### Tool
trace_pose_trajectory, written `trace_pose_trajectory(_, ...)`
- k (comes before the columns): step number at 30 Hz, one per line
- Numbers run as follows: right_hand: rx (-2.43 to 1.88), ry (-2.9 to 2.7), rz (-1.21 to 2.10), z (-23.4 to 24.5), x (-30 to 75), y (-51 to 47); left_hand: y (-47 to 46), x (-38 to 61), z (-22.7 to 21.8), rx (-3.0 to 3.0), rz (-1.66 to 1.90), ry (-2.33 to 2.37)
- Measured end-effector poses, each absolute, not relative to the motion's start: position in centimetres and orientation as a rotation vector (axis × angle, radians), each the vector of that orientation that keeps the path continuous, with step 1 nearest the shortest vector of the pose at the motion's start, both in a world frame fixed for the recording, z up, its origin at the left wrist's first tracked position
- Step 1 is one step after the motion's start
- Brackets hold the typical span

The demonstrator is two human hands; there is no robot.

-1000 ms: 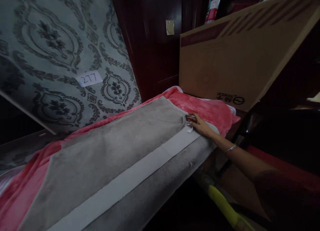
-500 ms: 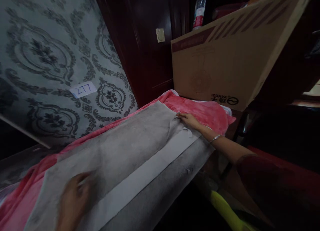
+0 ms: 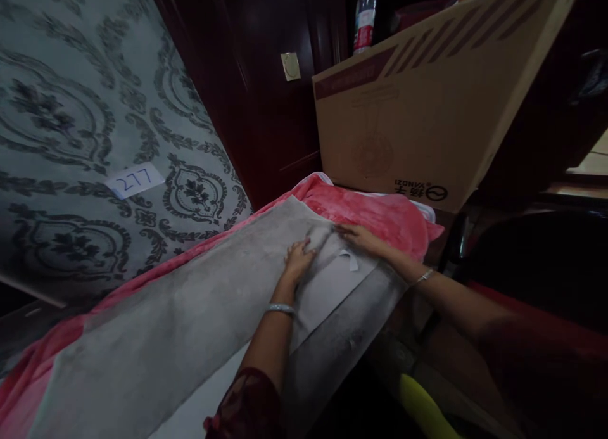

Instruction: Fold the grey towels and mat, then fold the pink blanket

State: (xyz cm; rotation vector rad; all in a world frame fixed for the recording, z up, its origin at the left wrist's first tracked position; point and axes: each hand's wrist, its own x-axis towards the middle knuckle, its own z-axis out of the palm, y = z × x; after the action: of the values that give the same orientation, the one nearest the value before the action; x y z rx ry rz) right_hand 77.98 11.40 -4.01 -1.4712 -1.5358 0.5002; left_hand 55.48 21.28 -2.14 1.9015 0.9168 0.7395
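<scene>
Left hand [image 3: 300, 261] has moved from the near part of the soft grey plush fabric [image 3: 190, 306] to its far end, next to the right hand [image 3: 363, 239]. Left: fingers partly spread on the fabric, nothing visibly gripped. Right: fingers outstretched, low at the far edge (can't tell if they pinch it). Fabric lies lengthwise on the pink plush blanket [image 3: 389, 214]; flat white strip [image 3: 327, 293] runs along it, small white tag [image 3: 350, 260] just beside the right hand. Printed brown cardboard box [image 3: 403, 122] stands beyond.
</scene>
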Motion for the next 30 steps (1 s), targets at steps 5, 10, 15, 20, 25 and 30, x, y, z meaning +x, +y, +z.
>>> trace_pose_trajectory(5, -1.737, -1.872, 0.162, -6.4, 79.9, 5.6, 22.3, 54.0, -3.7, 1.696, 0.758, 0.789)
trace_pose_trajectory(10, -1.892, -1.984, 0.093, -5.6, 78.2, 4.1, 22.4, 54.0, -4.3, 1.475, 0.818, 0.707)
trace_pose_trajectory(15, -1.976, -1.925, -0.044, -3.9, 75.4, 6.2, 22.1, 53.8, -4.9, 1.478, 0.917, 0.682)
trace_pose_trajectory(20, -2.021, -1.803, -0.002, -2.9, 74.2, 9.0, 21.9, 53.5, -5.2, 1.487, 0.934, 0.668)
trace_pose_trajectory(25, -2.149, -1.561, 0.070, -2.4, 73.8, 10.6, 21.9, 53.3, -5.2, 1.496, 0.934, 0.636)
trace_pose_trajectory(30, -2.265, -1.468, 0.125, -1.6, 72.8, 11.0, 21.7, 53.3, -4.8, 1.499, 0.939, 0.629)
